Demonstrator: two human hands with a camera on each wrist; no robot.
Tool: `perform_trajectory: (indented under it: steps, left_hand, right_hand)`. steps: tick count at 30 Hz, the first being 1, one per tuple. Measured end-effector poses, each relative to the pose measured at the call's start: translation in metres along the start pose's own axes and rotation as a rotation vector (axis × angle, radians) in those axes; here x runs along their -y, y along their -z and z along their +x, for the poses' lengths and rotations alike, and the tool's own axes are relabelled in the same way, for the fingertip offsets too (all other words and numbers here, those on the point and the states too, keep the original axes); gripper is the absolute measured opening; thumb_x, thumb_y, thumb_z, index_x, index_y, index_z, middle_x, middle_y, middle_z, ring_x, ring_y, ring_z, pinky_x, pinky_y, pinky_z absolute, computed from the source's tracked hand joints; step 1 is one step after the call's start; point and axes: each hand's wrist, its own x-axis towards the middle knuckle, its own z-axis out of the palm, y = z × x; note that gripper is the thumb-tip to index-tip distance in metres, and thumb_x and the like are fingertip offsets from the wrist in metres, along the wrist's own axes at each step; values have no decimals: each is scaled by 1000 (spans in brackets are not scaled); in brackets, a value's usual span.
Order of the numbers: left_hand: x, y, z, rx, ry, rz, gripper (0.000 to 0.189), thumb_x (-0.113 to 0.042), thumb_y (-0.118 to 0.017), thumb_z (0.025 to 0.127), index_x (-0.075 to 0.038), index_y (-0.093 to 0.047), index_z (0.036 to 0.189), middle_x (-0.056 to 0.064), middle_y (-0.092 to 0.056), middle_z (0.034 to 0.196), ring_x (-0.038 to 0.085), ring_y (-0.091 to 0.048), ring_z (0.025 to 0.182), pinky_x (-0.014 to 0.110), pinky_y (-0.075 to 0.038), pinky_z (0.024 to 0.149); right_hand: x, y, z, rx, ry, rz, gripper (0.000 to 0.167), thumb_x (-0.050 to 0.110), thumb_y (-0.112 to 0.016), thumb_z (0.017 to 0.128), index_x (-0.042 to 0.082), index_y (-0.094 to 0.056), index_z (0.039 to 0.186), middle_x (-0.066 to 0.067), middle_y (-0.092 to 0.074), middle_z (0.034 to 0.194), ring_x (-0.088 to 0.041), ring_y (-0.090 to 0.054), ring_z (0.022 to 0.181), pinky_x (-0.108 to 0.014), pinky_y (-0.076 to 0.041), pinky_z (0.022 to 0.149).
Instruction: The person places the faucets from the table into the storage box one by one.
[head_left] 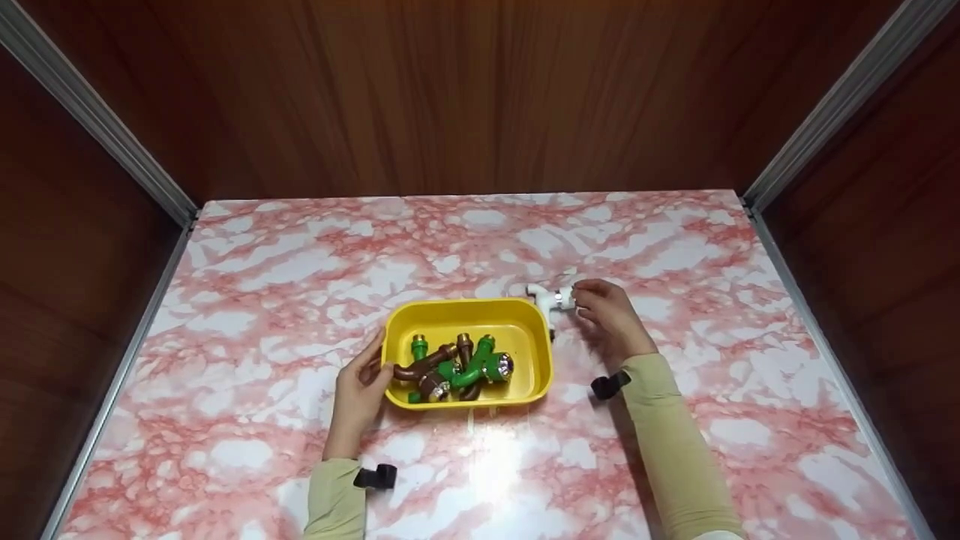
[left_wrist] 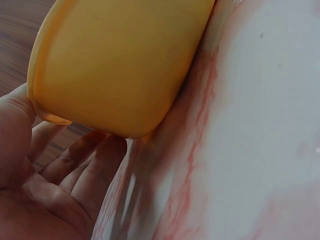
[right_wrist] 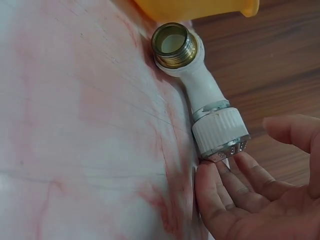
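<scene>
My left hand point(head_left: 360, 391) holds the left end of a yellow plastic tub point(head_left: 531, 360), thumb at the rim and fingers point(left_wrist: 102, 162) against the outside. Inside the tub lie several taps, among them a green tap point(head_left: 474, 367) and a brown tap point(head_left: 414, 370), with brass threaded ends. Just beyond the tub's right end a white tap point(head_left: 546, 298) rests on the table. My right hand point(head_left: 611, 316) is at the tap's ribbed knob point(right_wrist: 220, 131). In the right wrist view its fingertips are right at the knob's end, while the thumb stands apart.
Red-and-white marbled tabletop point(head_left: 300, 262) surrounds the tub. Dark wood-look panels point(head_left: 465, 97) rise at the back and both sides, with metal strips point(head_left: 825, 105) along the corners. Black camera straps point(head_left: 376, 476) sit at both wrists.
</scene>
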Motion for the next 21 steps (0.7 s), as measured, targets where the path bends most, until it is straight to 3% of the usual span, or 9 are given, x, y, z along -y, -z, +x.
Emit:
perform_trajectory:
  steps: [9,16,21]
  left_hand:
    - [10,0,2,4,-37,-27,52,11,-55,88,1,-46,139,17,-40,146,41,-50,120,24,-46,95]
    - [33,3,7,-28,19,-11,55,4,-58,90,-21,-52,139,0,-47,143,26,-54,118,23,-47,93]
    - [35,3,9,-26,3,-23,56,6,-57,89,-19,-52,139,5,-48,141,28,-55,118,26,-48,93]
  right_hand:
    - [0,-3,-1,-46,49,-145,39,13,-69,87,-4,-57,120,-10,-60,104,-25,-57,97,-35,-52,83]
    - [2,-6,-1,-50,71,-170,41,8,-69,85,-6,-56,122,-18,-60,112,-20,-59,91,-38,-52,85]
    - [2,-5,0,-51,80,-171,42,7,-69,85,-5,-56,123,-19,-59,115,-17,-59,92,-38,-51,88]
